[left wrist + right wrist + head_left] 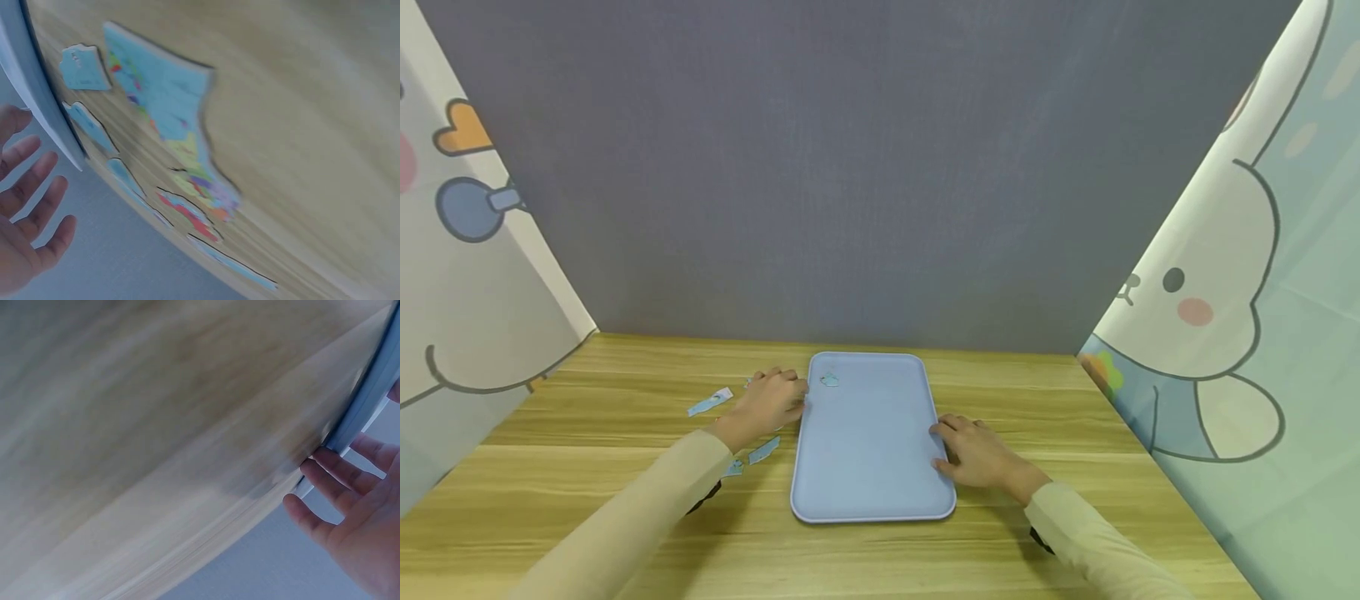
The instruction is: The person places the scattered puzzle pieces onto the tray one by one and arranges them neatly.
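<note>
A pale blue rectangular tray [872, 442] lies on the table between the two hands. My left hand [769, 402] is at the tray's left rim, fingers loosely bent and spread, with nothing seen in its grasp. My right hand [973, 454] rests at the right rim, its fingertips against the tray's side in the right wrist view. Inside the tray's far left corner sits a small light blue piece [830, 380]. Beside and under the left hand lie flat map-like puzzle pieces, among them a large blue one with a multicoloured edge [165, 94] and a narrow red-and-blue one [189, 212].
The pieces on the wooden table [625, 500] are spread left of the tray, including a long light blue strip [710, 402] and a piece near the left sleeve [764, 450]. A grey panel [850, 183] stands behind the table; cartoon-printed cloths [1210, 333] hang at both sides.
</note>
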Demonstrator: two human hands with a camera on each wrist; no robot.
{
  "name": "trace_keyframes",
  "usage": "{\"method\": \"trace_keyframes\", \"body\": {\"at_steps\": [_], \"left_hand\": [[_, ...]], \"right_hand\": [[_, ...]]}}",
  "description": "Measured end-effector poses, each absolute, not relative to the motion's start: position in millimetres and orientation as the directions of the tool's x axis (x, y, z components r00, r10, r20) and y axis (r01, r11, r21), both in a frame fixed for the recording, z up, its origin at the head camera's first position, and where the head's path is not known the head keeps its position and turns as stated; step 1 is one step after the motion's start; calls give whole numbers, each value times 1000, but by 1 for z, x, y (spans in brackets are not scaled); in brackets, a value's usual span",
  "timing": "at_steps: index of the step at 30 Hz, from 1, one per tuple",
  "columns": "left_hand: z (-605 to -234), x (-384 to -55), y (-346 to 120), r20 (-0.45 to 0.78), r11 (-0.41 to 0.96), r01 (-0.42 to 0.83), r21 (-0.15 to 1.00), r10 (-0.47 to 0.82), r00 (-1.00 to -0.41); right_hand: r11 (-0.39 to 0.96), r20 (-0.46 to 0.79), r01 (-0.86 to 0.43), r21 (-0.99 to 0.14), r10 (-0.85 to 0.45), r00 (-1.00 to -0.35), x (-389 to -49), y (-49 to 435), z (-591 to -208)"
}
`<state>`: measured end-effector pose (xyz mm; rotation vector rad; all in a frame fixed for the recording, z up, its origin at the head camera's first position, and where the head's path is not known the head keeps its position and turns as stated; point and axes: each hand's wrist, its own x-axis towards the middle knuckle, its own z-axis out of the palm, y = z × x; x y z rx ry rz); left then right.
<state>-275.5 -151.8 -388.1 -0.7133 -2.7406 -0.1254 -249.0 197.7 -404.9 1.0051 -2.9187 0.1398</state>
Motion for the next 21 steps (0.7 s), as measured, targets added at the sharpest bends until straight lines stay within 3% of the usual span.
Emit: {"method": "trace_keyframes", "body": {"at_steps": [21], "left_hand": [[-395, -255, -175, 242, 883, 465, 58, 440, -865]], "right_hand": [[789, 76, -609, -79, -605, -793, -247, 198, -404]]}}
